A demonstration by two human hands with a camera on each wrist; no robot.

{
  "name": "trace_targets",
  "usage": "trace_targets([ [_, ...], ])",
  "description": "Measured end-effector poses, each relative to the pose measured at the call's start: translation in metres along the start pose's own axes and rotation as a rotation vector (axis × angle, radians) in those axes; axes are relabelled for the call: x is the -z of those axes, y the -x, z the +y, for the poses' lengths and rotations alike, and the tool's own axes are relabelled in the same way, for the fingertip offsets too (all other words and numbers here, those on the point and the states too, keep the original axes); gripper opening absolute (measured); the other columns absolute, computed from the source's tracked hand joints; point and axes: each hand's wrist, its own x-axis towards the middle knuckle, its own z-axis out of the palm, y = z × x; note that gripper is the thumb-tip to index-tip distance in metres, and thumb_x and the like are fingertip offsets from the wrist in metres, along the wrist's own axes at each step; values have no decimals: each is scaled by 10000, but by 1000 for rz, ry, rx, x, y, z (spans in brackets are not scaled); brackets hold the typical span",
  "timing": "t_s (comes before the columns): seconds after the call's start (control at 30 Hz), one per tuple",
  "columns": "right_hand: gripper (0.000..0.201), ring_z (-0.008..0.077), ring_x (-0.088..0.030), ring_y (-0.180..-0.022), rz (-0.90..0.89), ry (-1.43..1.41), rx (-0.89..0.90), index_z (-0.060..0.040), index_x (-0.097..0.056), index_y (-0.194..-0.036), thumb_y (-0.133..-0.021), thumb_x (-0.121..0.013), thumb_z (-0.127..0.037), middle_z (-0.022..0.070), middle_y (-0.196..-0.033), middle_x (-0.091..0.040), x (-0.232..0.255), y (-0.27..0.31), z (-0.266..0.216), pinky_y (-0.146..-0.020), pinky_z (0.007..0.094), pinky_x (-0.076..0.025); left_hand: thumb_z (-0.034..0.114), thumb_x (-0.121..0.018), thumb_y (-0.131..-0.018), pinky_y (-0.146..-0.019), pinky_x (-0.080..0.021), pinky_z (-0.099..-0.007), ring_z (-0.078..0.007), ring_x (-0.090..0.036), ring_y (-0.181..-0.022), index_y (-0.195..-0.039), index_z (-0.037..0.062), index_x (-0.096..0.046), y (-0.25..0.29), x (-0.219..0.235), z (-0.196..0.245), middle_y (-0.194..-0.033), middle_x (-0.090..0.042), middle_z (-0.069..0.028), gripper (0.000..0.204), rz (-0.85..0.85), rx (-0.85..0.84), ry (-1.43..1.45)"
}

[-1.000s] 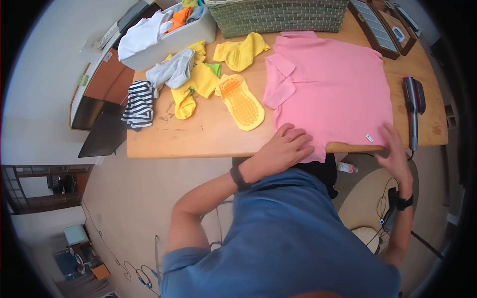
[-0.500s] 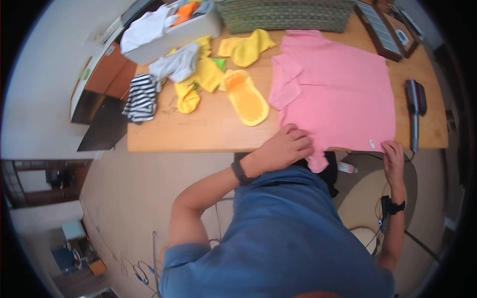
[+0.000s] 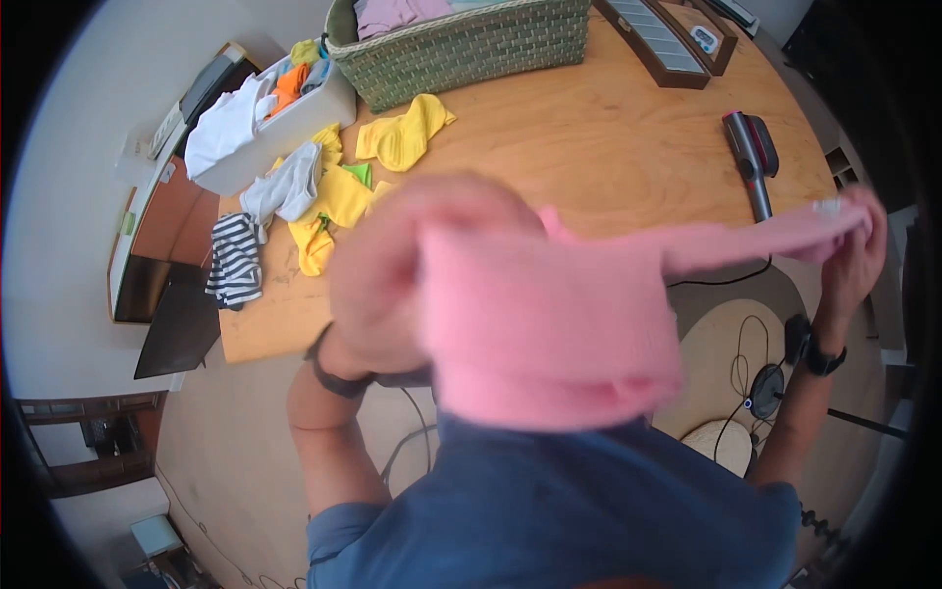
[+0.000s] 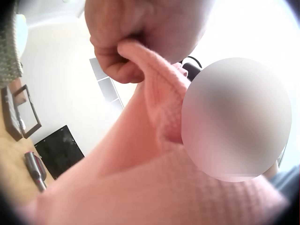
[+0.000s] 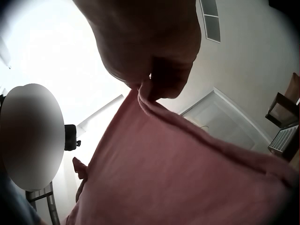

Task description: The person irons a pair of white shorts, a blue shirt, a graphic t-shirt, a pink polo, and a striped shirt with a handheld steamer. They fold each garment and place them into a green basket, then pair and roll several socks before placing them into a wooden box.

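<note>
Both hands hold a pink knit collared shirt (image 3: 554, 329) up off the table, in front of the body. My left hand (image 3: 383, 270), large and blurred near the head camera, grips one end. In the left wrist view, that hand's curled fingers (image 4: 115, 63) pinch a ribbed edge of the pink fabric. Out to the right, my right hand (image 3: 856, 257) pinches a corner beside the small white label (image 3: 827, 207). From the right wrist the shirt (image 5: 187, 173) hangs spread below the hand, its hem pulled taut.
Yellow socks (image 3: 402, 135), a grey garment (image 3: 285, 184) and a striped cloth (image 3: 235, 257) lie on the table's left. Behind them stand a white bin (image 3: 294, 130) of clothes and a woven basket (image 3: 471, 59). A corded brush-like appliance (image 3: 751, 162) and a compartmented box (image 3: 653, 44) are right.
The pink shirt lay flat on the table; now both hands have lifted it off. The right hand took its lower right corner and moved up and right. The head view has shifted.
</note>
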Motion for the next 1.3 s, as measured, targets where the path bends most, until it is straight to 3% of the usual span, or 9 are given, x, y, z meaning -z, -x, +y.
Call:
trace_targets([
  [0.17,227,84,-564,-1004,-445,207,-35,-21,-613,-1170,-996,-543,-148,6,-1113,-617,-64,-100,-12,-879,218,-442,66,-593,-955,-908,-477,-240,-95,-594,-1023,-1235,-28,-583,-51,25,-23,-1136,-657,-53,296,157,148,-97],
  [0.23,215,87,-548,-929,-650,222,-187,-33,-616,-1128,-972,-562,-170,-9,-1036,-608,-95,-121,22,-825,213,-436,105,-620,-955,-865,-492,-236,-88,-598,-983,-1265,-8,-575,-63,46,-80,-1095,-660,-42,333,119,296,-85],
  [0.4,165,245,-636,-900,-790,480,144,-10,-632,-1018,-881,-550,-56,138,-938,-671,-165,-98,209,-803,370,-505,257,-829,-748,-776,-518,-366,-224,-629,-876,-1319,9,-514,-38,75,-249,-1043,-659,-154,697,-76,599,-743],
  [0.43,156,290,-646,-912,-854,481,-157,-3,-633,-986,-855,-554,-32,171,-935,-679,-173,-89,187,-797,397,-505,180,-729,-823,-753,-511,-383,-263,-641,-835,-1319,4,-503,-24,77,-280,-982,-667,-178,572,-43,615,-730],
  [0.57,188,339,-649,-927,-757,434,-173,-2,-636,-1002,-828,-563,-13,215,-965,-673,-181,-77,197,-788,397,-499,74,-515,-915,-772,-518,-402,-352,-666,-821,-1303,-15,-505,-26,71,-286,-888,-660,-266,398,15,516,-795],
  [0.77,258,348,-631,-1026,-611,606,-52,8,-616,-1111,-865,-565,-51,216,-1087,-658,-166,-71,200,-878,401,-491,157,-547,-918,-863,-513,-467,-467,-638,-1009,-1283,-16,-511,-35,68,-292,-1047,-659,-327,405,126,667,-898],
  [1.0,458,361,-615,-1100,-412,859,-63,6,-555,-1267,-843,-655,-135,222,-1211,-614,-75,-59,148,-950,418,-476,207,-661,-879,-883,-501,-456,-408,-603,-1049,-1249,4,-550,-15,63,-221,-1173,-614,-236,436,50,444,-892],
  [1.1,515,392,-627,-1061,-355,931,-262,13,-528,-1269,-826,-683,-200,262,-1185,-612,-40,-31,145,-920,447,-486,222,-705,-842,-964,-472,-429,-368,-568,-1145,-1188,18,-611,24,58,-204,-1258,-598,-188,412,-356,411,-934],
  [1.3,537,453,-634,-1004,-459,997,-452,55,-490,-1199,-830,-656,-297,303,-1037,-650,-33,4,154,-876,473,-480,245,-719,-825,-1081,-398,-428,-356,-493,-1264,-1182,31,-638,48,48,-210,-1364,-550,-156,423,-253,366,-914],
])
